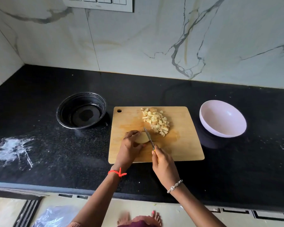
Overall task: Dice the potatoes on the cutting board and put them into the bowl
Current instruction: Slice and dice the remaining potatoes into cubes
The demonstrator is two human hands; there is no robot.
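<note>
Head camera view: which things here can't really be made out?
Head view, all of it:
potato: mostly under the left hand, so how much is left is hidden.
knife handle: wrapped by the right hand; only a yellow sliver shows.
switch panel: cut off by the top edge.
plastic bag on the floor: blurred.

Black speckled stone countertop (154,94), glossy, running the full width of the view. Three items sit directly on it in a rough row. Left: black round container (62,115), upright, with a shiny interior. Centre: wooden cutting board (184,128), lying flat just beside the container, with a hanging hole at its far left corner and its near edge close to the counter's front. Right: pale bowl (223,118), upright, near the board but apart from it. Far left, well apart from the container: white smear (13,148), powdery and streaked. Small pale specks are scattered over the surface.
</note>
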